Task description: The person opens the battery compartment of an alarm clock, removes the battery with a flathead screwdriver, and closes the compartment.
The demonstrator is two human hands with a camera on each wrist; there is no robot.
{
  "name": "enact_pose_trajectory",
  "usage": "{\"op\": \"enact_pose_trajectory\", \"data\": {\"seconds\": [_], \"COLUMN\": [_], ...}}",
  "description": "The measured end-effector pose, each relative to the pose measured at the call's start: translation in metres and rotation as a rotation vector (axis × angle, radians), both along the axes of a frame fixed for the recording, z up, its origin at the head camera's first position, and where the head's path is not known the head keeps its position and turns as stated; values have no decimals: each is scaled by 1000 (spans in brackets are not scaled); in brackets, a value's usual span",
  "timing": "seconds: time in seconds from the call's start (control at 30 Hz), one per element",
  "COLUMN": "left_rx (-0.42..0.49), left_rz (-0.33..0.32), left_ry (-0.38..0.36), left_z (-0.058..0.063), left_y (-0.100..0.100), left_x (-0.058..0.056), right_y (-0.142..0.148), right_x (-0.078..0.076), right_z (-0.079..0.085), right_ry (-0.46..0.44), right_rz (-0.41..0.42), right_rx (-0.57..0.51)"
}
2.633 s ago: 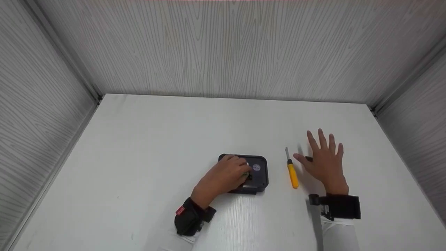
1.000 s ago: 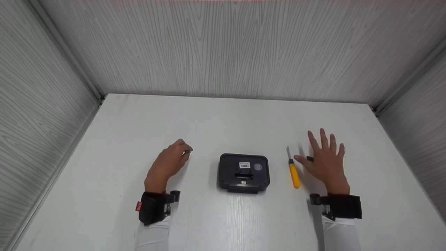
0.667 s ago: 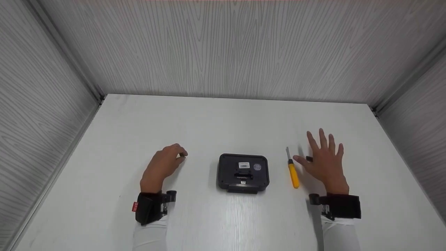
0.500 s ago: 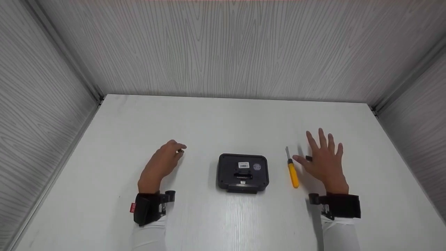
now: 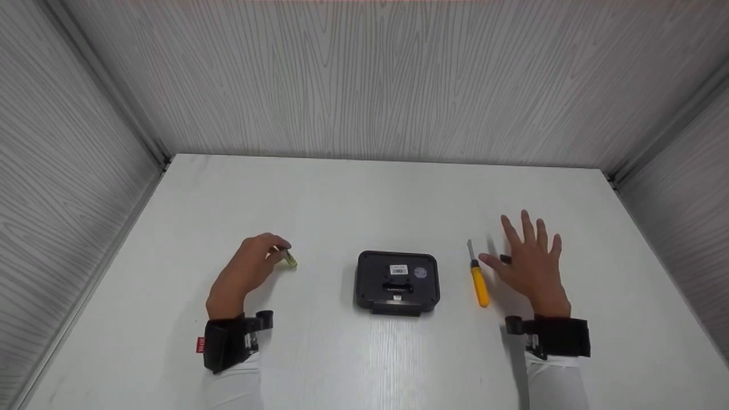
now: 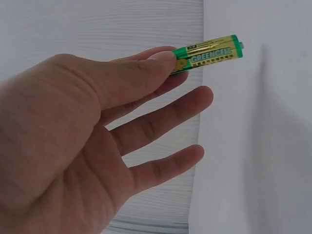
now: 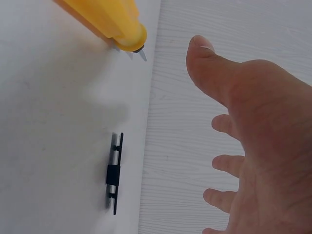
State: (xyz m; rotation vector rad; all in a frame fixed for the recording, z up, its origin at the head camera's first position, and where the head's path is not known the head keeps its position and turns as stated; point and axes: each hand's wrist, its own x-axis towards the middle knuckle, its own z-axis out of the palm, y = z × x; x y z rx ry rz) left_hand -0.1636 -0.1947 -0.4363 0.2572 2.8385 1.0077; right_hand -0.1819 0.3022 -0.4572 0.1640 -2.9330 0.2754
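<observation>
My left hand (image 5: pixel 245 273) pinches a green and gold AAA-looking battery (image 6: pixel 214 52) between thumb and forefinger, left of the black device. "GREENCELL" reads along its side, and its metal tip points away from the palm; the other fingers are spread. At the middle of the table lies the rounded black device (image 5: pixel 373 279), its back upward, with a white label, a round sticker and a small slot. My right hand (image 5: pixel 532 270) is spread with straight fingers, holding nothing. Beside its thumb are a yellow-handled screwdriver (image 5: pixel 479 285) and a thin black plastic piece (image 7: pixel 113 174), partly hidden in the head view.
The white tabletop (image 5: pixel 342 210) is bounded by a grey wood-grain back wall (image 5: pixel 364 85) and side panels. Black camera straps (image 5: pixel 230 344) sit on both wrists.
My left hand has come off the black device and moved left with the battery, which now shows more clearly below the fingers. The right hand, screwdriver and device stay in place.
</observation>
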Motion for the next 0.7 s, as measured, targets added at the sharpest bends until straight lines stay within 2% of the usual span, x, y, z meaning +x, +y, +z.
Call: {"op": "enact_pose_trajectory", "data": {"seconds": [0.33, 0.43, 0.53, 0.7], "left_rx": [-108, -124, -146, -157], "left_rz": [63, 75, 96, 130], "left_ry": [-62, -101, -137, -154], "left_z": [1, 1, -1, -6], "left_y": [-12, -14, -17, -20], "left_x": [4, 3, 2, 3], "right_y": [1, 1, 1, 0], "right_x": [0, 0, 0, 0], "right_z": [1, 1, 1, 1], "right_ry": [1, 1, -4, -14], "right_rz": [4, 3, 3, 6], "right_rx": [-4, -4, -1, -7]}}
